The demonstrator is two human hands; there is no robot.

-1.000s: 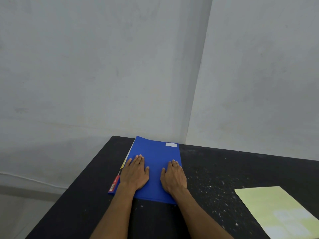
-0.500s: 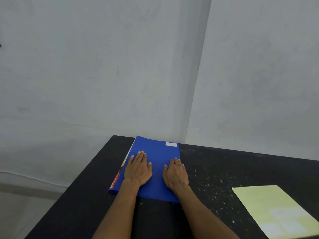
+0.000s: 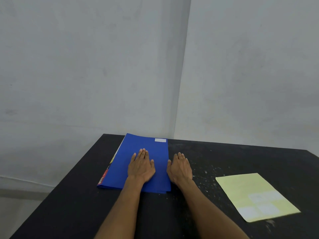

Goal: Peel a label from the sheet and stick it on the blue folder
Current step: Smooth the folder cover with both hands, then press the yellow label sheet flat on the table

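Folder: blue folder (image 3: 146, 152) lies flat on black table (image 3: 69, 204), far-left part, long side running away from me, far end near the wall corner.
Label: white label (image 3: 160, 140) already stuck on folder's far right corner, flat, edges roughly square w/ the cover.
Left hand: my left hand (image 3: 141, 168) rests palm-down on the folder, mid cover, fingers (image 3: 143, 153) together and stretched out, thumb out to the right. Flat and spread, gripping nothing.
Right hand: my right hand (image 3: 180, 169) lies palm-down on the table just beside folder's right edge; thumb touching or nearly touching that edge, can't tell which. Fingers straight, together, holding nothing.
Arms: both forearms bare, coming in from bottom of view, left one crossing folder's near edge.
Sheet: pale yellow label sheet (image 3: 255, 195) on table to my right, well apart from folder and from right hand, turned at an angle. A few whitish labels (image 3: 262, 202) left on its near part; count unclear, blurry.
Under folder: other stuff pokes out along left edge (image 3: 105, 175), red and yellow strips, prob. more folders or booklets, can't tell.
Table: surface speckled w/ white flecks (image 3: 207, 171) btwn right hand and sheet.
Backdrop: plain grey walls (image 3: 86, 66) meeting in a corner behind the folder.
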